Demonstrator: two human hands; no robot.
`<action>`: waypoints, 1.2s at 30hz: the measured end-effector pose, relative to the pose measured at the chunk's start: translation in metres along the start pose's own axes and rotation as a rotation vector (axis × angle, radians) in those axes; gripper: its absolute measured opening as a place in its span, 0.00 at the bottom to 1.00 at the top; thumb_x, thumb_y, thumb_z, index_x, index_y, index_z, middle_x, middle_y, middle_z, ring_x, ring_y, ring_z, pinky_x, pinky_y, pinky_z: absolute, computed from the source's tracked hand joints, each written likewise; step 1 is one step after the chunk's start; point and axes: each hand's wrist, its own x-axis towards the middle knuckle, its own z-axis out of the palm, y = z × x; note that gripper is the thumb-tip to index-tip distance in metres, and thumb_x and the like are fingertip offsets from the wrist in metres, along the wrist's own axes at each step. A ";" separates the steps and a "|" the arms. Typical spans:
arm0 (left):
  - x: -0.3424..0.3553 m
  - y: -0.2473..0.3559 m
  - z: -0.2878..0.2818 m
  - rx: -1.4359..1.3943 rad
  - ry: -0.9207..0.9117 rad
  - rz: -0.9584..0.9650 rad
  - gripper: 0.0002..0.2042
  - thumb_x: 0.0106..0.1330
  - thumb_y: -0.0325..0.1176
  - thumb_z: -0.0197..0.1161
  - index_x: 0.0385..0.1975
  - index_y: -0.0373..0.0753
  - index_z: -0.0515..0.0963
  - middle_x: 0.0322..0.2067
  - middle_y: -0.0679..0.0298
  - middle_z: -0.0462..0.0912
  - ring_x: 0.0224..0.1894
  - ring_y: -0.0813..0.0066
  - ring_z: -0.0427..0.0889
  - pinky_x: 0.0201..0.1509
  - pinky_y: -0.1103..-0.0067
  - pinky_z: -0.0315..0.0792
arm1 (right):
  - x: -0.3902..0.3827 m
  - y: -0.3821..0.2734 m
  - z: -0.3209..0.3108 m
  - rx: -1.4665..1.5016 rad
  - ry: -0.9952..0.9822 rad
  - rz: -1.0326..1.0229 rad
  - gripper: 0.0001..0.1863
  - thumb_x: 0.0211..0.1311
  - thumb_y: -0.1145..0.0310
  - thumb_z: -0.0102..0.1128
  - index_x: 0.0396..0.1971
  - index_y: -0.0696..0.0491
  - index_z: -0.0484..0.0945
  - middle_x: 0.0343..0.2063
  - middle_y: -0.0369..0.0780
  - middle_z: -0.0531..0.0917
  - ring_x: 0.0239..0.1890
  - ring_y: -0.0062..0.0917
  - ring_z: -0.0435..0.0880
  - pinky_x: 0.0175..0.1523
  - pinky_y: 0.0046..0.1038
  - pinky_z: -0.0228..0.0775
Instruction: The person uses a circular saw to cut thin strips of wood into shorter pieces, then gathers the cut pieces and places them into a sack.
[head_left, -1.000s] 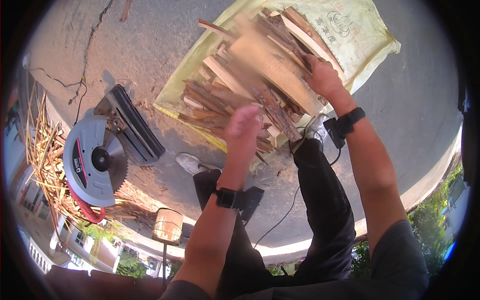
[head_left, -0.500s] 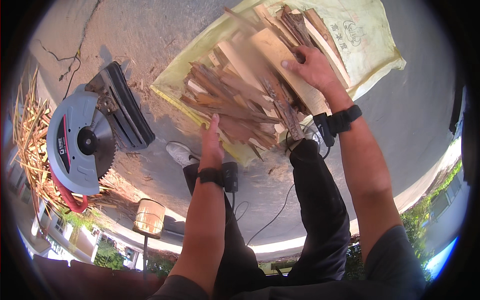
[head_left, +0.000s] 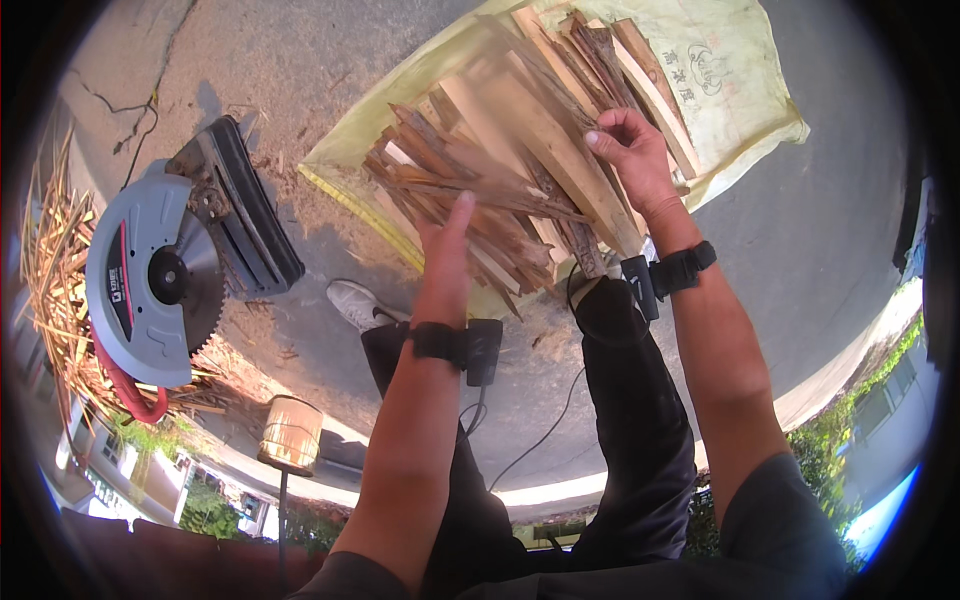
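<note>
A pile of split wood strips and boards (head_left: 470, 235) lies on a pale yellow woven sack (head_left: 740, 90) spread over the ground. My right hand (head_left: 640, 165) is over the right part of the pile, thumb and fingers closed on the near end of a thin wood strip (head_left: 550, 75), whose far part is blurred. Below it rests a wider, light-coloured board (head_left: 575, 165). My left hand (head_left: 447, 250) is at the near left edge of the pile, against the brown pieces, thumb stretched upward; its other fingers are partly hidden.
To the left stands a grey cut-off saw (head_left: 145, 280) with a round toothed blade, beside its black base (head_left: 245, 210). Behind it is a heap of thin wood sticks (head_left: 55, 270). A round wooden block (head_left: 291, 433) is at lower left. Sawdust and a cable lie on the concrete.
My left hand has moved up and right onto the edge of the pile. My right hand has shifted slightly down and right, and the thin strip has moved with it across the wide board.
</note>
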 end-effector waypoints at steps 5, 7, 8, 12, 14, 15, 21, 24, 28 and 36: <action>0.025 -0.030 -0.011 -0.057 -0.001 0.012 0.36 0.53 0.34 0.67 0.57 0.29 0.54 0.55 0.54 0.64 0.55 0.68 0.65 0.59 0.76 0.58 | -0.027 -0.006 -0.020 0.104 0.078 -0.127 0.12 0.46 0.78 0.66 0.32 0.54 0.74 0.27 0.31 0.76 0.30 0.13 0.72 0.38 0.18 0.68; 0.030 -0.042 -0.019 -0.035 0.019 0.036 0.35 0.52 0.33 0.67 0.56 0.28 0.54 0.54 0.53 0.65 0.54 0.68 0.66 0.59 0.76 0.59 | -0.041 -0.002 -0.027 0.119 0.114 -0.152 0.13 0.45 0.80 0.65 0.32 0.55 0.74 0.31 0.32 0.77 0.31 0.14 0.73 0.40 0.18 0.68; 0.032 -0.046 -0.021 -0.025 0.027 0.048 0.35 0.52 0.32 0.68 0.56 0.27 0.55 0.54 0.53 0.65 0.54 0.68 0.66 0.59 0.76 0.59 | -0.046 0.007 -0.034 -0.010 0.096 -0.138 0.13 0.45 0.80 0.65 0.33 0.56 0.73 0.32 0.33 0.77 0.32 0.15 0.73 0.41 0.18 0.69; 0.014 -0.034 0.018 0.152 0.182 0.106 0.35 0.50 0.31 0.69 0.54 0.26 0.56 0.53 0.52 0.66 0.53 0.67 0.67 0.57 0.76 0.60 | -0.075 0.035 -0.067 -0.452 0.039 0.005 0.20 0.51 0.79 0.59 0.47 0.53 0.72 0.42 0.37 0.77 0.42 0.19 0.74 0.46 0.22 0.69; 0.017 -0.033 0.015 0.221 0.157 0.124 0.34 0.53 0.31 0.67 0.55 0.28 0.55 0.51 0.53 0.67 0.51 0.68 0.68 0.55 0.76 0.63 | -0.079 0.040 -0.074 -0.504 0.064 0.011 0.22 0.53 0.74 0.59 0.51 0.53 0.70 0.42 0.36 0.78 0.43 0.21 0.75 0.47 0.24 0.69; 0.019 -0.029 0.013 0.299 0.137 0.150 0.32 0.55 0.31 0.66 0.55 0.31 0.53 0.50 0.54 0.68 0.49 0.68 0.69 0.52 0.76 0.65 | -0.079 0.043 -0.078 -0.510 0.071 0.013 0.22 0.53 0.74 0.59 0.51 0.53 0.70 0.42 0.36 0.78 0.43 0.21 0.75 0.47 0.24 0.69; 0.023 -0.024 0.013 0.284 0.151 0.070 0.34 0.54 0.33 0.66 0.57 0.32 0.53 0.52 0.56 0.67 0.51 0.68 0.67 0.54 0.75 0.63 | -0.067 0.040 -0.082 -0.475 0.175 0.097 0.21 0.56 0.67 0.58 0.51 0.54 0.71 0.42 0.39 0.79 0.42 0.21 0.76 0.47 0.25 0.69; 0.024 -0.027 0.010 0.299 0.169 0.057 0.35 0.54 0.33 0.67 0.58 0.33 0.52 0.53 0.57 0.66 0.52 0.69 0.67 0.55 0.75 0.62 | -0.050 0.034 -0.080 -0.578 0.224 0.087 0.22 0.56 0.64 0.56 0.50 0.55 0.71 0.40 0.45 0.79 0.38 0.26 0.79 0.45 0.26 0.71; 0.023 -0.026 0.009 0.269 0.141 0.094 0.36 0.53 0.31 0.67 0.58 0.34 0.51 0.53 0.58 0.66 0.52 0.69 0.66 0.55 0.75 0.62 | -0.023 0.048 -0.094 -0.660 0.375 0.140 0.25 0.54 0.59 0.55 0.49 0.58 0.71 0.41 0.52 0.78 0.43 0.37 0.79 0.48 0.32 0.69; 0.018 -0.023 0.015 0.291 0.111 0.085 0.37 0.51 0.31 0.69 0.56 0.30 0.52 0.54 0.53 0.64 0.54 0.68 0.65 0.58 0.76 0.60 | -0.009 0.093 -0.153 -0.232 0.392 0.492 0.24 0.55 0.59 0.53 0.46 0.61 0.70 0.34 0.40 0.77 0.36 0.22 0.74 0.42 0.28 0.65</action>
